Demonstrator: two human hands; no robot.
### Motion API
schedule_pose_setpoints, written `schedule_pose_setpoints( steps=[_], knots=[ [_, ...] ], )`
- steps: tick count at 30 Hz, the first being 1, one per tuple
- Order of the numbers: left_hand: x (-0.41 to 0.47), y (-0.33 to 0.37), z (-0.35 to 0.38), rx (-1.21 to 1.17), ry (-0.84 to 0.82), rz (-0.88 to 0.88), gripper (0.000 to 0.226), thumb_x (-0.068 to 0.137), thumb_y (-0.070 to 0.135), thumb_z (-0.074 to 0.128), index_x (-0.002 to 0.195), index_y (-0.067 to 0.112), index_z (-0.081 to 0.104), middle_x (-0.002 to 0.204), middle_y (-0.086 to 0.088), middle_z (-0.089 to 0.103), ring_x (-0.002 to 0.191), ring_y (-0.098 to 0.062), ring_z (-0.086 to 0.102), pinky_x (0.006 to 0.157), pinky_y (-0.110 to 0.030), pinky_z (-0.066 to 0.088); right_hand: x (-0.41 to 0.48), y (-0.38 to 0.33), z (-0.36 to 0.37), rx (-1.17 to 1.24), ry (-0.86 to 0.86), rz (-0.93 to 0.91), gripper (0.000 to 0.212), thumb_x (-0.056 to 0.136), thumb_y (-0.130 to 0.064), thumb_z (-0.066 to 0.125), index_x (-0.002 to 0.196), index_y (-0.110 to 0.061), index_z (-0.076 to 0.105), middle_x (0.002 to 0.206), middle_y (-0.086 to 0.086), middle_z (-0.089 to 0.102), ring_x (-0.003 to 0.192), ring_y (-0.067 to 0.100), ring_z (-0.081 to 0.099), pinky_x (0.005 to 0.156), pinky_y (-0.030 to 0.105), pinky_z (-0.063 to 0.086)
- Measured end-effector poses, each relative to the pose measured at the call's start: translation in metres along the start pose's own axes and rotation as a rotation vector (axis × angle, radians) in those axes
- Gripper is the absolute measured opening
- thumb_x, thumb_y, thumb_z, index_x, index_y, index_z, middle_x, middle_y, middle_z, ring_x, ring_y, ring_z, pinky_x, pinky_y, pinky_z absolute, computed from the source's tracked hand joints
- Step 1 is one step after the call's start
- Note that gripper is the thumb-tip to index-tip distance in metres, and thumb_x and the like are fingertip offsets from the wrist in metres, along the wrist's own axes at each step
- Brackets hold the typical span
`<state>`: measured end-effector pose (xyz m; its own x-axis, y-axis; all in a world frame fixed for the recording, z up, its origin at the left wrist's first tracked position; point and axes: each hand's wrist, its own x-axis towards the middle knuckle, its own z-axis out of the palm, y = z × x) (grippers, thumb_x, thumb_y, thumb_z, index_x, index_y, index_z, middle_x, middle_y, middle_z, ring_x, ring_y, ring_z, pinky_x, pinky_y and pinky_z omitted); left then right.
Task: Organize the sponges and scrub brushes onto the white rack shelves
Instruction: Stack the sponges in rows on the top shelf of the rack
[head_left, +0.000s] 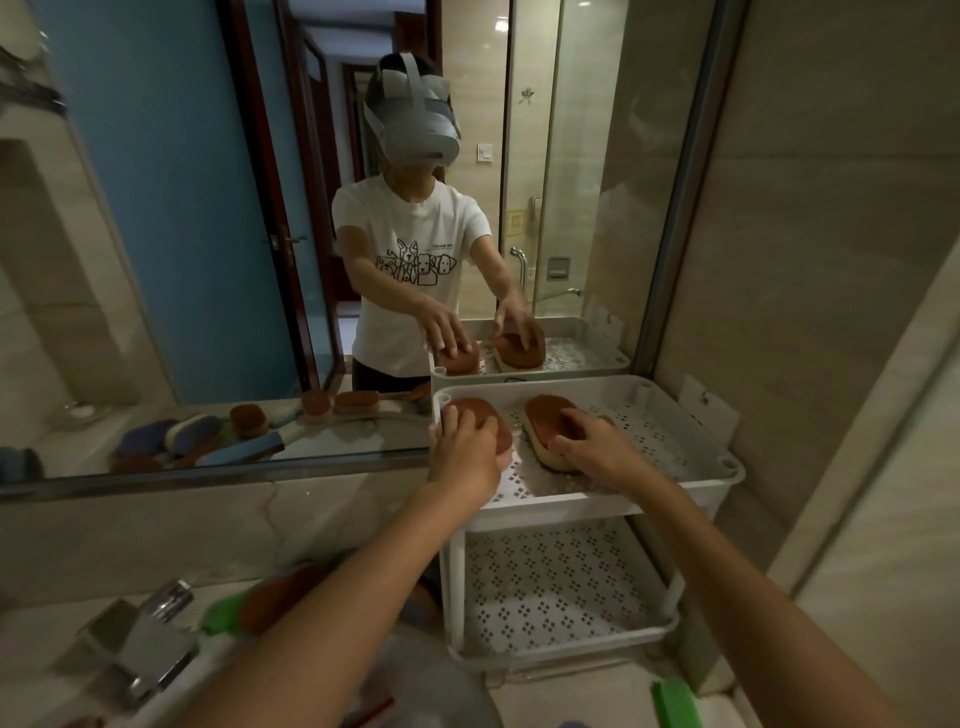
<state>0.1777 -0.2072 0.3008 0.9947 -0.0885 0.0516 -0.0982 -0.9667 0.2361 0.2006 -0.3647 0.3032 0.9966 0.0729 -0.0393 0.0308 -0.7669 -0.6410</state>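
While apart, left sponge (478, 408) and right sponge (545, 410) in top shelf (670, 436)

No writing can be read anywhere. The white T-shirt (410, 234) reflected in the mirror (182, 208), upper centre of the frame, bears a line drawing of dogs with a small line of print above it, too tiny to make out; a yellow sign (516, 222) on the reflected wall to its right is equally illegible

A home bathroom: wall mirror (208, 234), chrome faucet (145, 644), glass shower partition (566, 156).
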Motion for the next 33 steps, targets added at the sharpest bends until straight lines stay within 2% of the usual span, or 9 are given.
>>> schedule_pose_setpoints(
  steps=[5, 10, 16, 20, 24, 27, 33],
  knots=[
    [0.002, -0.003, -0.001, -0.014, -0.066, 0.080, 0.053, 0.100, 0.029, 0.034, 0.150, 0.019, 0.018, 0.159, -0.008, 0.012, 0.148, -0.023, 0.008, 0.120, -0.042, 0.004, 0.001, 0.000, 0.000, -0.024, 0.010, -0.002, 0.061, 0.093, -0.033, 0.050, 0.147, -0.018, 0.026, 0.142, 0.011, 0.045, 0.120, 0.026, 0.052, 0.083, 0.026, 0.039],
    [0.005, -0.005, -0.004, -0.043, -0.091, 0.099, 0.055, 0.100, 0.021, 0.036, 0.150, 0.019, 0.015, 0.160, -0.007, 0.007, 0.148, -0.022, 0.006, 0.119, -0.035, 0.008, 0.001, 0.002, 0.000, -0.003, 0.016, 0.002, 0.061, 0.093, -0.034, 0.051, 0.147, -0.019, 0.027, 0.143, 0.011, 0.044, 0.118, 0.025, 0.052, 0.078, 0.022, 0.040],
    [0.012, -0.007, 0.000, -0.015, -0.051, 0.047, 0.057, 0.098, 0.016, 0.037, 0.150, 0.023, 0.015, 0.160, -0.005, 0.007, 0.148, -0.021, 0.004, 0.120, -0.045, 0.003, 0.001, 0.002, 0.000, -0.017, 0.033, 0.016, 0.060, 0.093, -0.034, 0.050, 0.147, -0.019, 0.027, 0.142, 0.011, 0.044, 0.117, 0.025, 0.052, 0.083, 0.027, 0.041],
    [0.014, -0.008, 0.001, -0.045, -0.043, 0.004, 0.055, 0.099, 0.025, 0.037, 0.150, 0.024, 0.015, 0.160, -0.008, 0.006, 0.148, -0.024, 0.002, 0.119, -0.044, 0.003, 0.006, 0.000, 0.000, -0.067, 0.008, 0.021, 0.060, 0.095, -0.036, 0.047, 0.147, -0.019, 0.024, 0.138, 0.011, 0.048, 0.108, 0.022, 0.055, 0.080, 0.027, 0.042],
    [0.016, -0.010, 0.003, -0.109, -0.055, -0.024, 0.057, 0.098, 0.037, 0.037, 0.150, 0.025, 0.016, 0.160, -0.008, 0.004, 0.148, -0.025, 0.002, 0.118, -0.042, 0.009, 0.013, -0.004, 0.000, -0.098, -0.002, 0.022, 0.061, 0.095, -0.033, 0.047, 0.148, -0.016, 0.022, 0.141, 0.012, 0.045, 0.120, 0.025, 0.051, 0.092, 0.030, 0.041],
    [0.016, -0.012, 0.004, -0.143, -0.047, -0.024, 0.057, 0.098, 0.036, 0.038, 0.150, 0.023, 0.018, 0.160, -0.008, 0.005, 0.148, -0.024, 0.003, 0.118, -0.040, 0.012, 0.016, -0.008, 0.004, -0.112, -0.007, 0.014, 0.062, 0.093, -0.035, 0.048, 0.147, -0.016, 0.024, 0.141, 0.014, 0.044, 0.121, 0.027, 0.049, 0.096, 0.032, 0.041],
    [0.020, -0.014, 0.006, -0.179, -0.028, -0.026, 0.058, 0.097, 0.039, 0.041, 0.149, 0.022, 0.022, 0.160, -0.009, 0.008, 0.148, -0.024, 0.006, 0.117, -0.037, 0.014, 0.014, -0.018, 0.014, -0.156, -0.070, -0.083, 0.057, 0.095, -0.033, 0.044, 0.147, -0.020, 0.025, 0.151, 0.013, 0.032, 0.134, 0.029, 0.037, 0.107, 0.035, 0.032]
  ],
)
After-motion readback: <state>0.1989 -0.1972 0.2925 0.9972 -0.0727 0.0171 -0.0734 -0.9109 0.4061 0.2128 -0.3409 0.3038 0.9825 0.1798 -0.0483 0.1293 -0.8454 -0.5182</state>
